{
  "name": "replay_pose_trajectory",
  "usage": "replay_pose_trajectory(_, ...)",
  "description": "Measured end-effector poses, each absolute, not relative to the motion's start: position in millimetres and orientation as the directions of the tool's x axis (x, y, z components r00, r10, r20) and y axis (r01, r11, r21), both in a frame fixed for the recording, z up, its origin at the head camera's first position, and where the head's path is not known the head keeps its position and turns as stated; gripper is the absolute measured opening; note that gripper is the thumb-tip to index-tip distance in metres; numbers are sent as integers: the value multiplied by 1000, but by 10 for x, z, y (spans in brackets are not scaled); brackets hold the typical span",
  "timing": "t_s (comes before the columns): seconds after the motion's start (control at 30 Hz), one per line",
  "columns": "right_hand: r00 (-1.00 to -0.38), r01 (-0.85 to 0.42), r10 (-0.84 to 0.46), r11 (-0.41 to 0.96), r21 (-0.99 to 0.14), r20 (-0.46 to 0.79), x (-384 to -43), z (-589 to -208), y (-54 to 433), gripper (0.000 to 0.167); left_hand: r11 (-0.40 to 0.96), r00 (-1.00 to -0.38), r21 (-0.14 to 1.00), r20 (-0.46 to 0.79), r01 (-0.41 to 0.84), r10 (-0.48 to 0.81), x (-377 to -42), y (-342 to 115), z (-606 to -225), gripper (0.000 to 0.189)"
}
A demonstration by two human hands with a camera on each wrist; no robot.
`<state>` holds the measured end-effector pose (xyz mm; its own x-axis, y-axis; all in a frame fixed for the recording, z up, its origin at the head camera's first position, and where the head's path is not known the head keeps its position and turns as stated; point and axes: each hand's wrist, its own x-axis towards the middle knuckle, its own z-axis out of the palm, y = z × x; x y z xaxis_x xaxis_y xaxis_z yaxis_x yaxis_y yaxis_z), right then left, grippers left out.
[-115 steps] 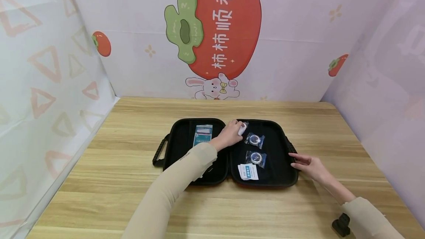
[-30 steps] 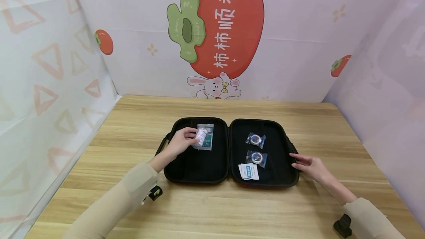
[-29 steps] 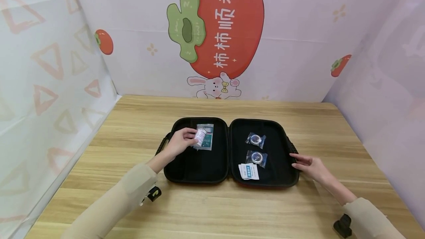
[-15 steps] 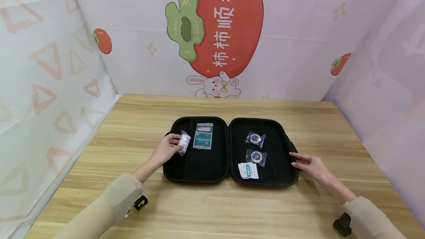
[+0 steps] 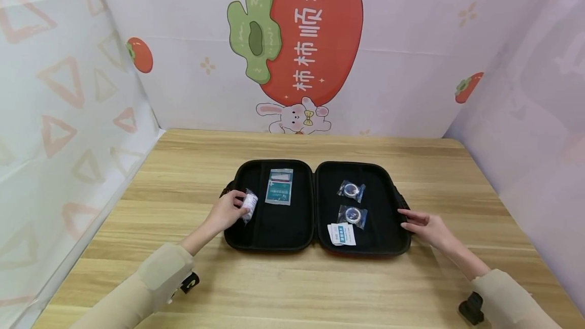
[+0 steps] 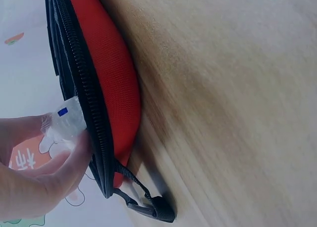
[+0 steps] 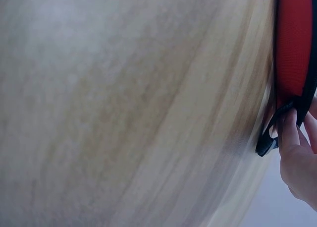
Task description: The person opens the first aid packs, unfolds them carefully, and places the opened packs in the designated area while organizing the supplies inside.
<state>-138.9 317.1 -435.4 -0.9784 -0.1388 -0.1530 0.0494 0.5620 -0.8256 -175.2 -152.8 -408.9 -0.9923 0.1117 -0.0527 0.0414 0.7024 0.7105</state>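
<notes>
My left hand [image 5: 226,210] pinches a wrapped white bandage roll [image 5: 249,206] between thumb and fingers, at the left side of an open zippered case [image 5: 283,230]. In the left wrist view the roll's clear wrapper [image 6: 69,119] shows right at the zipper edge, above the case's red outer shell [image 6: 111,63]. My right hand [image 5: 427,226] grips the right rim of the case, next to a black strap handle [image 7: 270,138] in the right wrist view. A teal and clear packet [image 5: 279,187] lies in the left half, to the right of the roll.
In the right half lie two wrapped tape-like rolls, an upper roll [image 5: 351,191] and a lower roll [image 5: 353,215], above some small white-and-blue sachets [image 5: 342,234]. The case rests on a wooden table [image 5: 292,288]. A printed backdrop [image 5: 402,90] stands behind it.
My left hand has taken the bandage roll from the right half's top, across over the teal packet, to the far left of the left half. My right hand stays at the rim.
</notes>
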Motion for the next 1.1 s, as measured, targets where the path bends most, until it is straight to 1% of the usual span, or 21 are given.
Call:
replay_pose_trajectory(0.1, -979, 38, -146, 559, -828, -143, -1390, -4363, 3171, 50, 719, -990, 695, -77, 29, 114, -1749, -1531, -4101, 33)
replay_pose_trajectory(0.2, -979, 27, -153, 555, -832, -134, -1392, -4371, 3172, 50, 711, -987, 703, -102, 16, 123, -1744, -1542, -4113, 34)
replay_pose_trajectory(0.47, -979, 29, -152, 544, -838, -133, -1392, -4380, 3169, 50, 563, -959, 817, -245, -126, 141, -1737, -1573, -4167, 35)
replay_pose_trajectory(0.53, -979, 32, -151, 540, -841, -134, -1394, -4383, 3169, 50, 547, -957, 826, -254, -138, 142, -1729, -1571, -4176, 34)
replay_pose_trajectory(0.77, -980, 33, -149, 530, -847, -131, -1400, -4394, 3175, 50, 580, -960, 807, -238, -110, 149, -1702, -1541, -4165, 28)
replay_pose_trajectory(0.83, -980, 32, -150, 527, -849, -130, -1399, -4396, 3177, 50, 568, -958, 816, -238, -108, 159, -1704, -1535, -4167, 26)
replay_pose_trajectory(0.97, -980, 32, -151, 520, -853, -129, -1395, -4395, 3179, 50, 514, -949, 850, -247, -115, 196, -1715, -1535, -4194, 25)
replay_pose_trajectory(1.1, -980, 31, -150, 524, -851, -129, -1393, -4386, 3178, 49, 434, -936, 888, -269, -150, 226, -1733, -1530, -4238, 27)
